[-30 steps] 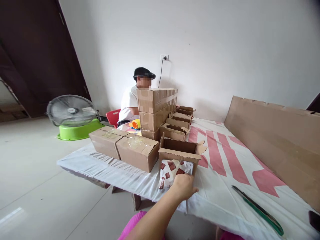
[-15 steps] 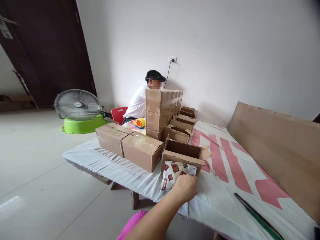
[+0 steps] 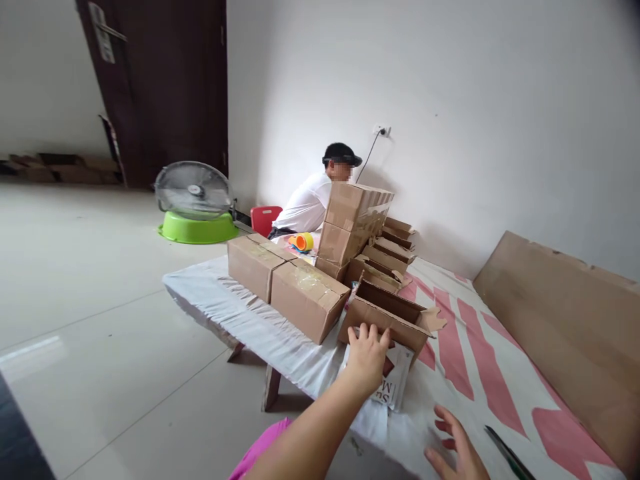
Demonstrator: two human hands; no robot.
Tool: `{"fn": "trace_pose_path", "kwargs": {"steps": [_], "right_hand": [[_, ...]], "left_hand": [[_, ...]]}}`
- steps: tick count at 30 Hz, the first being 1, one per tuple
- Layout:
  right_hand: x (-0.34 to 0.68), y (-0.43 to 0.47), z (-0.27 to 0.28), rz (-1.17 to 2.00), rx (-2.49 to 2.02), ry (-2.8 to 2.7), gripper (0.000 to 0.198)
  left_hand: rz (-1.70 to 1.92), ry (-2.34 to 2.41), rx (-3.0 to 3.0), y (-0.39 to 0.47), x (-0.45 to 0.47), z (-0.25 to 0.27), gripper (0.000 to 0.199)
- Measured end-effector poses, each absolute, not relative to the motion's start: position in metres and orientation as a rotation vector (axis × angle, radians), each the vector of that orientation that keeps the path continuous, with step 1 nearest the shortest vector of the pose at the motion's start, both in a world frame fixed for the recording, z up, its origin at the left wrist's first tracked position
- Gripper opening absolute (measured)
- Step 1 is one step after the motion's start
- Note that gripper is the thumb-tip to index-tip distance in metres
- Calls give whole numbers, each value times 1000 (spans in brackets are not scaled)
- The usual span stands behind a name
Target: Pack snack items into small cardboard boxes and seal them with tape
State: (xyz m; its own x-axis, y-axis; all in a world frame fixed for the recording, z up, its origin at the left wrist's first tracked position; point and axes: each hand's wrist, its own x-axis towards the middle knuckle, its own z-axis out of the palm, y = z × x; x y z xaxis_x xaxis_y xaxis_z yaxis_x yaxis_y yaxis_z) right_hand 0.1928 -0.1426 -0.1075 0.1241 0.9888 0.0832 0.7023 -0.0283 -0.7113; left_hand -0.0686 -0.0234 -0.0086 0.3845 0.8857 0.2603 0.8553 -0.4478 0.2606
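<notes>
My left hand [image 3: 367, 353] lies spread over the upper part of a white packet [image 3: 397, 380] with dark red squares and dark lettering. The packet leans against the near side of an open cardboard box [image 3: 380, 315], and my fingers reach up to that box's wall. Part of the packet is hidden under the hand. Lower right, my right hand [image 3: 457, 447] hovers near the table's front edge, fingers apart and holding nothing. Beside it lies a long thin tool [image 3: 510, 453] with a dark tip and a green part.
Two taped boxes [image 3: 307, 297] sit to the left. Behind are stacked boxes [image 3: 343, 207] and a row of open boxes [image 3: 380, 260]. A person in white [image 3: 307, 200] sits beyond. A cardboard sheet [image 3: 555, 300] stands at right; a fan [image 3: 194, 191] rests on a green tub [image 3: 197, 229].
My left hand has gone from a closed grip at the packet's right to spread fingers over it. The packet now shows lettering. My right hand has come into view. The whole view has shifted.
</notes>
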Motion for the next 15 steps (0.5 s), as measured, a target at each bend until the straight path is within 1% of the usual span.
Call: {"fn": "trace_pose_path", "kwargs": {"steps": [3,6,8,11,15], "right_hand": [[168,-95,-107,591,-1668,-1645,85],[149,-57,-106,634,-1584,-1621,95],[140,-39,-103,596,-1590,-1543,95],[135,-19,-99,459,-1617,-1437,87],[136,-2,-103,362,-1584,-1461,80]], "left_hand": [[713,1564,2540,-20,-64,-17,84],[904,1530,2555,-11,-61,-27,74],[1002,1486,2574,-3,-60,-33,70],[1094,1422,2587,11,-61,-39,65],[1140,1406,2582,25,-64,-42,68]]}}
